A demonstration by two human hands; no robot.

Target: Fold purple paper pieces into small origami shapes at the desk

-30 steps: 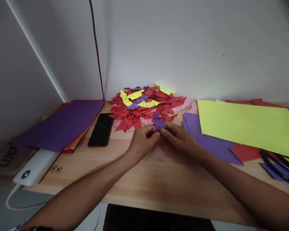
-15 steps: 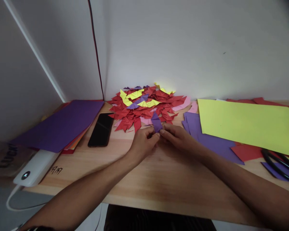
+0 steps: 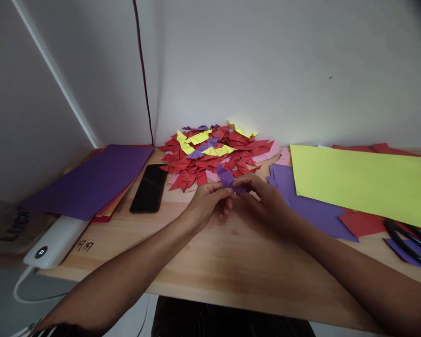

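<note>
A small folded piece of purple paper point(image 3: 225, 177) is held above the table between my two hands. My left hand point(image 3: 210, 199) pinches its lower edge between thumb and fingers. On the right side, my right hand point(image 3: 257, 192) has its fingertips closed on the paper's other end; its thumb is partly hidden. Just beyond my hands lies a heap of folded paper shapes point(image 3: 185, 164), mostly red, with some yellow, purple and pink. Several of the yellow ones point(image 3: 219, 150) carry small dots.
Left of the heap lies a black phone point(image 3: 148, 188). Purple sheets point(image 3: 101, 178) top a paper stack, with a white power bank point(image 3: 58, 241) and its cable in front. To the right are a large yellow sheet point(image 3: 361, 180), purple pieces point(image 3: 317, 213), red paper point(image 3: 363, 223) and black scissor-like handles point(image 3: 403, 241).
The purple paper has tilted to the left, its lower part now angled out toward my right hand. My right fingers have shifted up over it, and my left fingers have moved beneath.
</note>
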